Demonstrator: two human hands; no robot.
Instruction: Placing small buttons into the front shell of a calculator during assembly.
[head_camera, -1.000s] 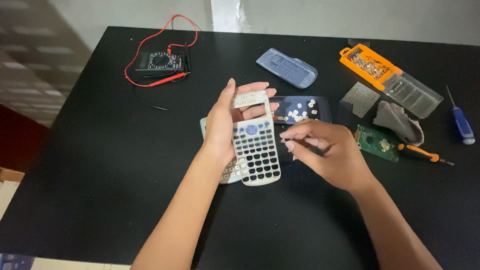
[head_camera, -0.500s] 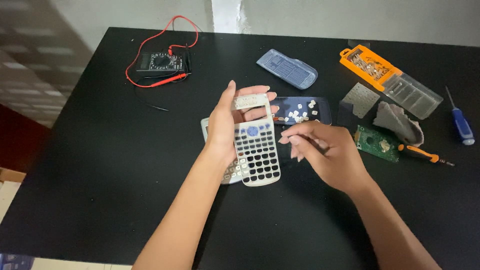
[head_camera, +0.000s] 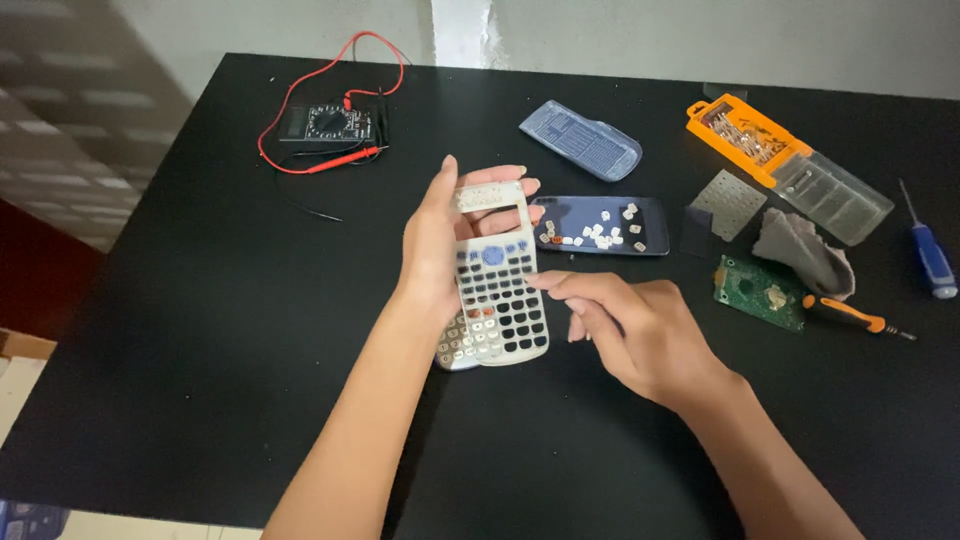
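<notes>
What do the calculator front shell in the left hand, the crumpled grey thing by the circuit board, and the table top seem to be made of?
Calculator front shell: likely moulded plastic, light grey and matte, thin and rigid with neat rows of key openings.
Crumpled grey thing: probably cloth, with soft folds and no shine.
Table top: black, smooth and matte; painted wood or laminate, which one cannot be told.
The left hand holds the shell.

From my seat the light reads soft and even, indoor and fairly dim, with no hard shadows on the black table (head_camera: 200, 330). The matte top soaks up most of it; only a faint sheen shows toward the upper centre. The pale wall (head_camera: 700, 40) at the top is the brightest area, slightly washed out. Focus holds well across the middle; my right hand (head_camera: 640, 335) looks a little soft at the fingertips. The lower left corner falls into murk.
</notes>
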